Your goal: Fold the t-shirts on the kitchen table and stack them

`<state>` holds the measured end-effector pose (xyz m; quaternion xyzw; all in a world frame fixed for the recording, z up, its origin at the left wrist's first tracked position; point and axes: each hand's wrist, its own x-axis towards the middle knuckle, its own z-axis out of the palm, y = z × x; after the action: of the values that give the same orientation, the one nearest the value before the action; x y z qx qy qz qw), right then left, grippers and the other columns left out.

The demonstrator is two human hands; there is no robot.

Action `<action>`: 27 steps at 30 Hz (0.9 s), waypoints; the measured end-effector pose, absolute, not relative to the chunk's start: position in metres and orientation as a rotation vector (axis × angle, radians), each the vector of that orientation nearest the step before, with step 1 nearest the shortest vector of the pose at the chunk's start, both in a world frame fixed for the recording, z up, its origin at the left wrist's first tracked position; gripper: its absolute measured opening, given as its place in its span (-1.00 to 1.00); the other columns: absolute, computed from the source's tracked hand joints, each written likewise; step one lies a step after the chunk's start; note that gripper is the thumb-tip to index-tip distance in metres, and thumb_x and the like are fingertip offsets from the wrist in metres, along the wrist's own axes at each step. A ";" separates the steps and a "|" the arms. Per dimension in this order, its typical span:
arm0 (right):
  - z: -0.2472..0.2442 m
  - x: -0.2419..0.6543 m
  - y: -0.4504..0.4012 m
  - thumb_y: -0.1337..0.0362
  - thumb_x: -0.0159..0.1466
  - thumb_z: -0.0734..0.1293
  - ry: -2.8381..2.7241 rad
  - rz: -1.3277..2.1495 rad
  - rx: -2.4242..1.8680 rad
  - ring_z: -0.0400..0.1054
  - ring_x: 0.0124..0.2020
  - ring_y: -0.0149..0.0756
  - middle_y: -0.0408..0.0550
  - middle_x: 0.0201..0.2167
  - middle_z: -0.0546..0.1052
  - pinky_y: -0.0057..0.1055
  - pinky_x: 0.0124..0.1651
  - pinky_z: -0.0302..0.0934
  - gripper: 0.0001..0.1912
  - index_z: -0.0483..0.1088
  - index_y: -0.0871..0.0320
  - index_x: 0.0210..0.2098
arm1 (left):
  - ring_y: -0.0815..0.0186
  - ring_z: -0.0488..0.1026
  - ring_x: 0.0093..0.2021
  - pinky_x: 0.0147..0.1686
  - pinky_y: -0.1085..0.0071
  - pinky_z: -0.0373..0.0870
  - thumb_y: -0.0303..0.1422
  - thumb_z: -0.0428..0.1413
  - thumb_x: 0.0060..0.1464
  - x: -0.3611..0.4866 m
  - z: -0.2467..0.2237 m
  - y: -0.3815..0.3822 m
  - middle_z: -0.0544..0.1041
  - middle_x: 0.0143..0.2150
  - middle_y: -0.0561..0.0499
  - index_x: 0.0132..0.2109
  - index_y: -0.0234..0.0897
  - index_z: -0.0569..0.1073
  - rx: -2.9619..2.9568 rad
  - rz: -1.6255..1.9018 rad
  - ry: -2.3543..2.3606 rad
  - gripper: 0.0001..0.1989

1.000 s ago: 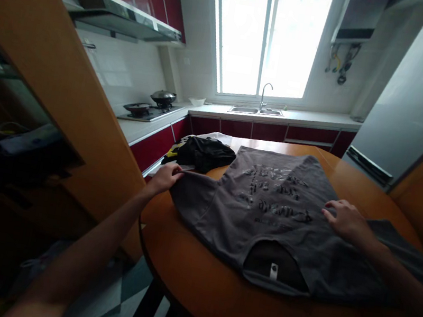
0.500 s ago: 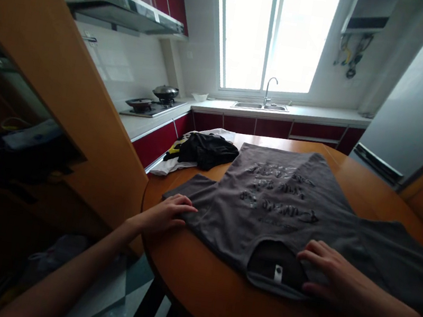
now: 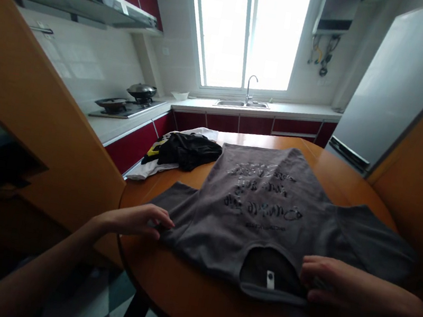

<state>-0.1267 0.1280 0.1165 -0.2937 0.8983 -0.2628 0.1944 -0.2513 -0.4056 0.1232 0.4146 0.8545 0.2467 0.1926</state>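
A shirt (image 3: 266,191) lies on the tabletop (image 3: 208,302). At its edge, left hand (image 3: 143,221) lower left, right hand (image 3: 331,281) lower right; I cannot tell either grip's state.

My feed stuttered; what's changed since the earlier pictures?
The left hand released the tip of the sleeve and moved toward the camera, to the sleeve's near edge. The right hand moved from beside the print to the neckline; neither grip is clear. The grey shirt stayed spread near the clothes pile.
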 end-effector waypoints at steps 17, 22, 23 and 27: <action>0.129 -0.252 0.121 0.02 0.38 0.23 2.632 -0.892 -0.757 0.44 -0.25 -0.22 -0.01 -0.19 0.56 -0.32 -0.16 0.30 -0.68 0.50 0.07 -0.15 | -0.01 0.42 0.09 0.06 0.12 0.36 -0.34 0.29 0.03 -0.537 0.103 -0.285 0.48 0.13 -0.22 0.16 -0.17 0.51 0.510 0.114 3.328 -0.49; 0.124 -0.284 0.146 0.01 0.39 0.21 2.624 -0.926 -0.636 0.43 -0.29 -0.23 -0.02 -0.23 0.56 -0.33 -0.20 0.30 -0.67 0.50 0.07 -0.16 | 0.19 0.43 0.00 0.00 0.33 0.36 -0.50 0.06 0.21 -0.563 0.144 -0.312 0.49 0.00 -0.15 -0.11 -0.35 0.61 0.516 0.107 3.467 -0.77; 0.124 -0.292 0.150 0.01 0.38 0.21 2.629 -0.932 -0.615 0.43 -0.30 -0.23 -0.02 -0.23 0.57 -0.33 -0.20 0.30 -0.66 0.50 0.08 -0.16 | 0.19 0.38 0.05 0.06 0.32 0.32 -0.49 0.02 0.26 -0.565 0.159 -0.324 0.46 0.04 -0.16 -0.08 -0.40 0.59 0.486 0.112 3.525 -0.75; 0.125 -0.332 0.164 -0.04 0.35 0.24 2.688 -1.003 -0.557 0.45 -0.27 -0.16 0.05 -0.22 0.59 -0.29 -0.19 0.31 -0.60 0.52 0.14 -0.19 | 0.11 0.21 0.23 0.21 0.20 0.16 -0.50 -0.16 0.36 -0.563 0.203 -0.378 0.34 0.19 -0.20 0.05 -0.56 0.50 0.307 0.113 3.652 -0.63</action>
<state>-0.3319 0.1640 0.1251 -0.1893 0.9142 -0.3412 0.1093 -0.5627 -0.3776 0.2027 0.0810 0.9619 0.0298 -0.2593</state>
